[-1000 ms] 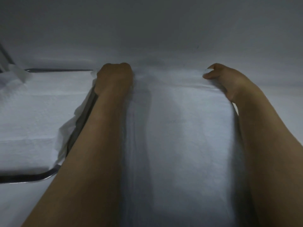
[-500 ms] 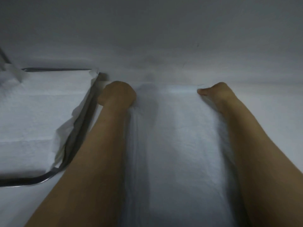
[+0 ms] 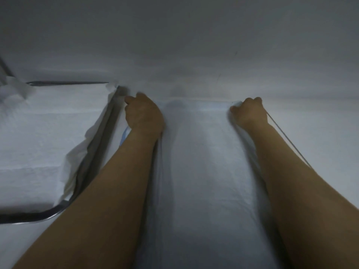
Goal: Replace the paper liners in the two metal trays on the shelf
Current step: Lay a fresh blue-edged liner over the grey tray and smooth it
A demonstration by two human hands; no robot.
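2 bare forearms reach forward, 1 on each side of a white paper liner (image 3: 204, 162) that lies flat and runs away from the viewer to the back wall (image 3: 174, 35). The left hand (image 3: 143, 113) is closed, fingers curled down onto the sheet's far left corner and gripping it. The paper bunches in 1 long fold along that forearm, and a little blue shows at its edge just beside the wrist. The right hand (image 3: 248, 111) is likewise closed, knuckles up, fingers curled round the far right corner of the same sheet. The fingertips of both hands are hidden beneath the knuckles. Trays counted: 1 metal tray (image 3: 101, 140) plainly seen, to the left of the left arm, its dark rim running along its near and right sides. It holds a second liner (image 3: 38, 133), white, with its right edge crumpled and riding up over the rim. A thin dark line (image 3: 287, 140) runs beside the right forearm; whether it is the rim of a 2nd tray cannot be told. Liners counted: 2. Hands counted: 2, well apart, both at the far end of the sheet.
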